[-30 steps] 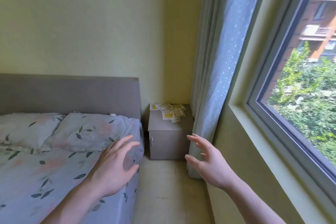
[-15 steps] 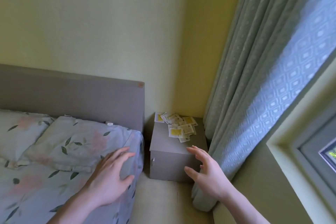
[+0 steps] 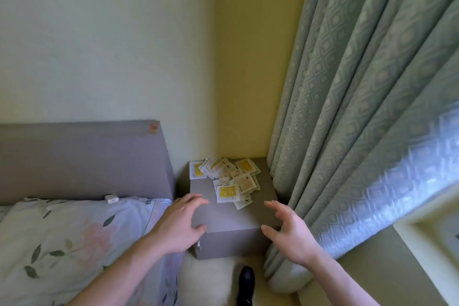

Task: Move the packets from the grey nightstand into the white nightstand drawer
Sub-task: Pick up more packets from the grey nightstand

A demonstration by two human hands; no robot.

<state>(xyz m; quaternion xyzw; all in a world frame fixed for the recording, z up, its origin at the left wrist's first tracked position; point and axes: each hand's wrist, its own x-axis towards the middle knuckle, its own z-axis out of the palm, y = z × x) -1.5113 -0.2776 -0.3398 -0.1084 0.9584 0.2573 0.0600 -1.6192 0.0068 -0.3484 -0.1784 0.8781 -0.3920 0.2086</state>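
Note:
A grey nightstand (image 3: 238,221) stands in the corner between the bed and the curtain. Several white and yellow packets (image 3: 229,181) lie in a loose heap on the back half of its top. My left hand (image 3: 180,223) hovers at the nightstand's front left corner, fingers spread, holding nothing. My right hand (image 3: 288,231) hangs over the front right corner, fingers spread and slightly bent, also holding nothing. Both hands are short of the packets. No white nightstand is in view.
A bed with a leaf-patterned pillow (image 3: 74,238) and grey headboard (image 3: 82,159) lies to the left. A green patterned curtain (image 3: 360,107) hangs close on the right of the nightstand. A black shoe (image 3: 246,283) is on the pale floor below.
I have come closer to the nightstand and the view has turned down and left, away from the window. Both hands have moved forward over the nightstand's front corners.

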